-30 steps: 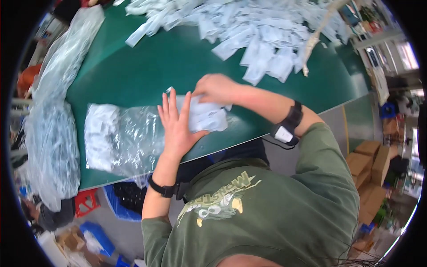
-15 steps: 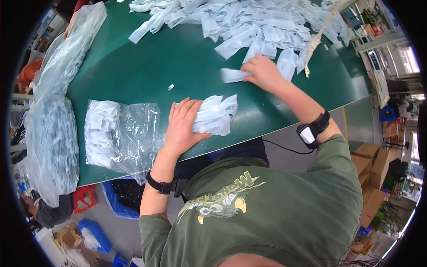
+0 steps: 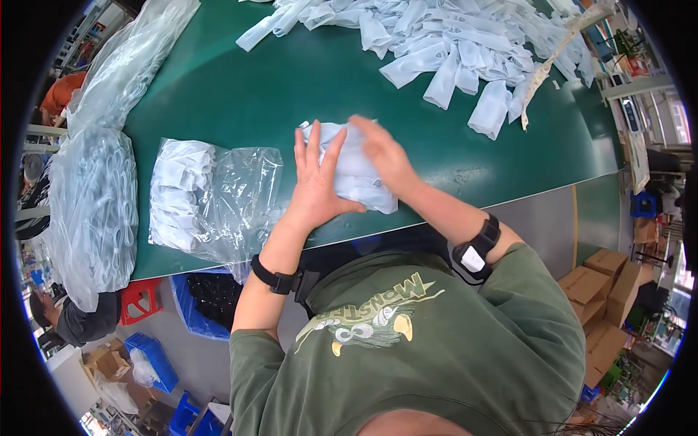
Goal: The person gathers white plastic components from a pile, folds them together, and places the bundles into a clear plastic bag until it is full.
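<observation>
A small stack of white packets (image 3: 358, 173) lies near the front edge of the green table (image 3: 240, 87). My left hand (image 3: 314, 183) rests flat on the stack's left side with fingers spread. My right hand (image 3: 385, 156) presses on the stack from the right and top. To the left lies a clear plastic bag (image 3: 211, 196) partly filled with folded white packets. A large heap of loose white packets (image 3: 465, 51) covers the far side of the table.
Piles of empty clear bags (image 3: 94, 189) hang over the table's left end. Blue and red crates (image 3: 196, 305) stand on the floor below the table. Cardboard boxes (image 3: 603, 291) sit at the right. Another person (image 3: 73, 320) is at the lower left.
My right hand reached out to the far heap, then came back with a packet and now lies on the stack. My left hand stayed on the stack.
</observation>
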Motion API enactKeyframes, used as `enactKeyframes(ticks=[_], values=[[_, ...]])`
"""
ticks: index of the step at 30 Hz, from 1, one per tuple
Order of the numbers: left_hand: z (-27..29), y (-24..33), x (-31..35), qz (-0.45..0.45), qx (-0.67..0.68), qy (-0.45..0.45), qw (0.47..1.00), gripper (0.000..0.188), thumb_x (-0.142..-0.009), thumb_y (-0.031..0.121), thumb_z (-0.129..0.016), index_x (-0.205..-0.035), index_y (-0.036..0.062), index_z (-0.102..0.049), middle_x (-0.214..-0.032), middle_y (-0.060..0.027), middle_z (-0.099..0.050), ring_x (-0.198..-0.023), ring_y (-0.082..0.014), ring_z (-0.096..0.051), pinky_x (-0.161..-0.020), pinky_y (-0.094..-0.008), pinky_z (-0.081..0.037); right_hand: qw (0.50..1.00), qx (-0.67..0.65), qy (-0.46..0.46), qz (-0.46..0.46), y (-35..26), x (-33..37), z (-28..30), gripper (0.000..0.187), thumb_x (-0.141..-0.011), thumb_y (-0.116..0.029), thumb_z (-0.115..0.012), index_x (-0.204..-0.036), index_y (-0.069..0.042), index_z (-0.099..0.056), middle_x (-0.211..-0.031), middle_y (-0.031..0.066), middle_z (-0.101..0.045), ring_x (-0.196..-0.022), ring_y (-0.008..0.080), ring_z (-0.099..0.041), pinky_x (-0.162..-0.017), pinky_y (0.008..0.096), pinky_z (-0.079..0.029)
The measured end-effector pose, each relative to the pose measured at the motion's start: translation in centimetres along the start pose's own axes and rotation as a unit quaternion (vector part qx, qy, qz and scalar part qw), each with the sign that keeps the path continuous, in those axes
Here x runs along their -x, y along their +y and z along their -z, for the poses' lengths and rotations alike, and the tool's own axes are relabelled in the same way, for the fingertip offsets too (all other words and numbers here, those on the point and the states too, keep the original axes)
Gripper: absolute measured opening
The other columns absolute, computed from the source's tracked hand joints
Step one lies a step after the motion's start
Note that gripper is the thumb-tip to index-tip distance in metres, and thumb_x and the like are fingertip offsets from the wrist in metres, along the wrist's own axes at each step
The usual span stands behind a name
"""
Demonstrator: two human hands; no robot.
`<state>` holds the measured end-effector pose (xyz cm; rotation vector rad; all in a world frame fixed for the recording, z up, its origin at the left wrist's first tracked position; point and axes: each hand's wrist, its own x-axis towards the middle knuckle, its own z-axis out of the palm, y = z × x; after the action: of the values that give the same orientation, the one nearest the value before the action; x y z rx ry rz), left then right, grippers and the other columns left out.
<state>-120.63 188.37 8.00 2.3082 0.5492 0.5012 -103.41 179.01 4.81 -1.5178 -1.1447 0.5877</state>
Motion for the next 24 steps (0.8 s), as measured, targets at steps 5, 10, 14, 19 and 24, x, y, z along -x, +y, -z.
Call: enactKeyframes(ticks=[5,10,14,19,24], values=[[2.0,0.1,-0.6,0.035,-0.057,-0.058,0.996,0.129,-0.038,0.028,-0.096,-0.150,0.0202,-0.033,-0.154,-0.0220,-0.022,-0.144,-0.0497,-0.013,-0.115,-0.0603,-0.020,0.977,0.110,-0.165,0.081,-0.9,-0.7,1.5,0.076,-0.085,-0.040,-0.070,-0.143,0.001,-0.040,-0.147,0.0214,-0.039,-0.142,0.0359,-0.030,-0.116,0.0446,-0.027],[3.2,0.6,-2.4,-0.027,-0.207,-0.068,0.976,0.122,-0.043,0.038,-0.093,-0.148,0.0135,-0.037,-0.146,-0.0220,-0.036,-0.140,-0.0462,-0.025,-0.114,-0.0568,-0.024,0.893,0.333,-0.238,0.186,-2.4,-1.4,1.8,0.087,-0.079,-0.036,-0.074,-0.148,-0.002,-0.033,-0.151,0.0212,-0.033,-0.144,0.0353,-0.026,-0.118,0.0450,-0.022],[2.2,-0.8,-2.3,-0.016,-0.163,-0.114,0.980,0.118,-0.048,0.045,-0.090,-0.147,0.0081,-0.037,-0.143,-0.0226,-0.040,-0.136,-0.0449,-0.032,-0.113,-0.0574,-0.025,0.907,0.305,-0.226,0.182,-4.0,-0.5,2.9,0.082,-0.081,-0.036,-0.074,-0.145,-0.001,-0.037,-0.146,0.0225,-0.039,-0.137,0.0379,-0.035,-0.115,0.0451,-0.027],[-0.3,1.2,-1.2,0.134,-0.215,0.014,0.967,0.112,-0.058,0.045,-0.086,-0.147,0.0023,-0.035,-0.143,-0.0243,-0.040,-0.133,-0.0427,-0.037,-0.112,-0.0550,-0.026,0.984,0.043,-0.054,-0.164,-7.4,4.3,3.3,0.076,-0.085,-0.038,-0.070,-0.142,0.002,-0.040,-0.141,0.0249,-0.043,-0.129,0.0407,-0.043,-0.109,0.0453,-0.035],[-0.7,3.8,-1.3,0.213,-0.176,-0.025,0.961,0.093,-0.073,0.037,-0.077,-0.145,-0.0051,-0.036,-0.149,-0.0254,-0.038,-0.137,-0.0383,-0.037,-0.113,-0.0472,-0.029,0.963,0.246,-0.028,-0.106,-3.0,1.9,0.5,0.080,-0.084,-0.049,-0.068,-0.136,0.007,-0.043,-0.138,0.0270,-0.046,-0.125,0.0393,-0.046,-0.103,0.0441,-0.040]])
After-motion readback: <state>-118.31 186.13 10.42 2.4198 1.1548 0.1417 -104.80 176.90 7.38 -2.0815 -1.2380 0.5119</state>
